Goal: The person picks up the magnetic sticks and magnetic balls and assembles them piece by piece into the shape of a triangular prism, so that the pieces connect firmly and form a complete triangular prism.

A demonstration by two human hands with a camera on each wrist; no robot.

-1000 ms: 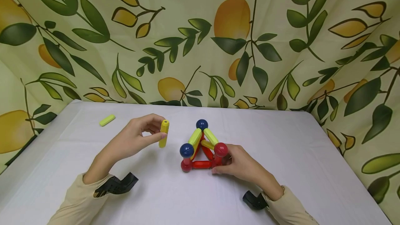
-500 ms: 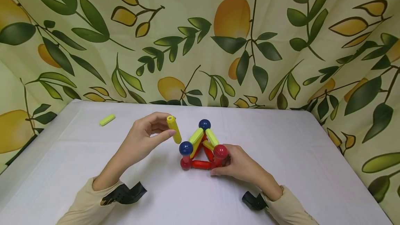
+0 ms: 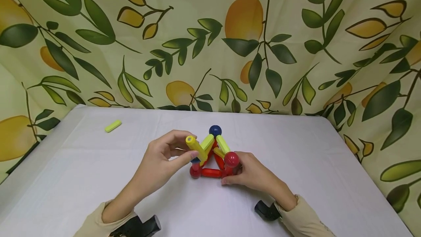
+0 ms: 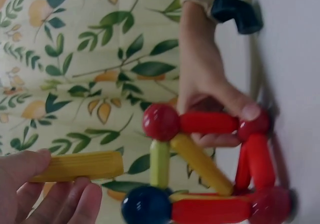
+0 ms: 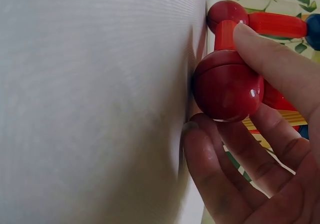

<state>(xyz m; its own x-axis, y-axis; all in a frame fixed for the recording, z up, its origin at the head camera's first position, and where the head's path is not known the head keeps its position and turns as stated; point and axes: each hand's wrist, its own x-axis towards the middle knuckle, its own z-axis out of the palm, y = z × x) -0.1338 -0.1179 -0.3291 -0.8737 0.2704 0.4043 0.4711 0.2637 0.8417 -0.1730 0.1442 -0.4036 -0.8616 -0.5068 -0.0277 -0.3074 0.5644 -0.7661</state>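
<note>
A frame of magnetic rods and balls stands on the table; its front red rod (image 3: pixel 212 173) joins two red balls at the base. My left hand (image 3: pixel 164 158) pinches a yellow magnetic rod (image 3: pixel 196 147) between thumb and fingers, tilted over the frame's near-left corner. In the head view that rod and hand mostly hide the corner's blue ball; the left wrist view shows the rod's free end apart from the blue ball (image 4: pixel 146 206). With thumb and fingers, my right hand (image 3: pixel 254 171) grips the near-right corner around the lower red ball (image 5: pixel 227 87), below the upper red ball (image 3: pixel 231 159).
A loose light-green rod (image 3: pixel 113 126) lies at the table's far left. The white-covered table (image 3: pixel 296 149) ends at a hanging cloth (image 3: pixel 210 46) with a fruit and leaf print. Black wrist cameras sit near both sleeves.
My left hand has moved right with the yellow rod, from beside the frame to over its near-left corner, and the rod has tilted. My right hand stays on the frame, which shifted slightly.
</note>
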